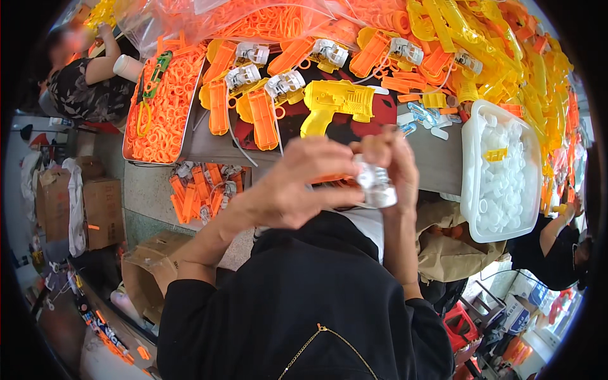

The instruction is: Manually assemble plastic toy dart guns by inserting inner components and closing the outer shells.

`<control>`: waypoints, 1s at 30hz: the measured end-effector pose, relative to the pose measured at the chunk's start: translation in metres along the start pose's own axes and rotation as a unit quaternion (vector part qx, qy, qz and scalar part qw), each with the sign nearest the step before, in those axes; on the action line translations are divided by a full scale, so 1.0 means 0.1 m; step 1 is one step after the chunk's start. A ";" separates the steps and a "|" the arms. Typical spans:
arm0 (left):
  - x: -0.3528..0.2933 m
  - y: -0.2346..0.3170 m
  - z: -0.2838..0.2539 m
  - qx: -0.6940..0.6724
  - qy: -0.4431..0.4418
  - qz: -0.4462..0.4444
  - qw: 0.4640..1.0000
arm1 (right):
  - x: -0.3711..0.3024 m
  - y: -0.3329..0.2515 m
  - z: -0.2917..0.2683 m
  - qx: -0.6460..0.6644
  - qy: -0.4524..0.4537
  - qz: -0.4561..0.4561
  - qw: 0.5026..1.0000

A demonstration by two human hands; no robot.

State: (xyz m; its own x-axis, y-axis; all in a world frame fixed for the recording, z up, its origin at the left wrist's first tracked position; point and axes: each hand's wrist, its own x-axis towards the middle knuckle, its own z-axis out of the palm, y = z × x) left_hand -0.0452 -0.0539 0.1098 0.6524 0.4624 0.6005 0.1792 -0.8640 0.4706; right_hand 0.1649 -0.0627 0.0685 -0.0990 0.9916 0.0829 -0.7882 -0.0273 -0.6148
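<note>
In front of my chest, my left hand (pixel 297 183) is closed, with an orange piece showing between its fingers. A clear and silvery plastic mechanism (pixel 377 182) sits between both hands, gripped by the curled fingers of my right hand (pixel 402 168). It looks joined to the orange piece, though my fingers partly hide the join. Just beyond my hands lies a yellow toy gun shell half (pixel 339 101). Several orange holders with clear mechanisms and thin wires, such as this orange holder (pixel 263 117), rest on yellow shells to its left and behind.
An orange-ring-filled tray (pixel 126 149) holds green-handled cutters (pixel 155 76) at left. On the right stands a white bin (pixel 470 215) of translucent caps. Yellow shells (pixel 487 50) pile up behind it. Orange assemblies (pixel 202 190) sit below the table's left side. Other people (pixel 88 82) work at both sides.
</note>
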 end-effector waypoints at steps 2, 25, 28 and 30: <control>0.09 -0.27 -0.08 0.011 0.070 -0.051 0.996 | -0.06 -0.30 -0.08 -0.048 -0.007 -0.053 0.997; 0.22 -1.12 0.85 -0.135 0.141 -0.336 0.921 | 0.40 -0.24 -0.64 -0.676 0.040 -0.002 0.736; 0.31 -1.07 0.80 -0.089 0.102 -0.314 0.940 | 0.40 -0.26 -0.65 -0.735 0.006 -0.050 0.676; 0.35 -1.02 0.80 -0.078 0.085 -0.342 0.932 | 0.39 -0.27 -0.64 -0.725 0.011 -0.044 0.687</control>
State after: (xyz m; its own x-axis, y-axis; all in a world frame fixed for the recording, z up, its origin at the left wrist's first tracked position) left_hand 0.0182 0.0346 0.0316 0.2962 0.9313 0.2118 0.3927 -0.3209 0.8618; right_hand 0.2212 -0.0155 0.0384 -0.0684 0.9835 0.1675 0.6443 0.1717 -0.7452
